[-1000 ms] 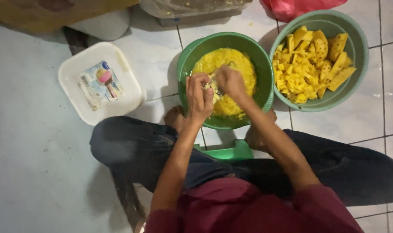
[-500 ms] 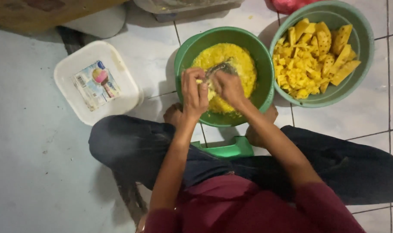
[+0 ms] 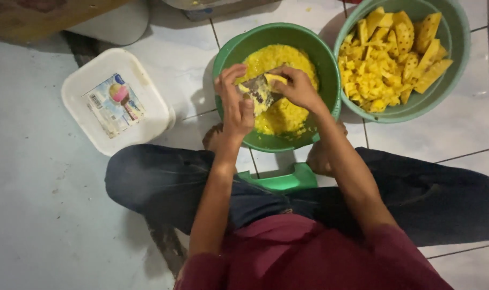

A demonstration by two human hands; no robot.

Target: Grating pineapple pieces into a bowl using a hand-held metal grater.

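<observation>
A green bowl is filled with bright yellow grated mush. A grey metal grater with yellow bits stuck on it is held over the mush, and a small yellow piece is pressed on it. A second bowl, a paler grey-green, is filled with yellow fruit chunks; brown dots in rows are seen on some of them. A white tub lid is marked with a label in blue, pink and white. The floor tiles are white with dark lines between them. Dark blue trousers and a dark red shirt are worn. A green stool is seen under the legs.
</observation>
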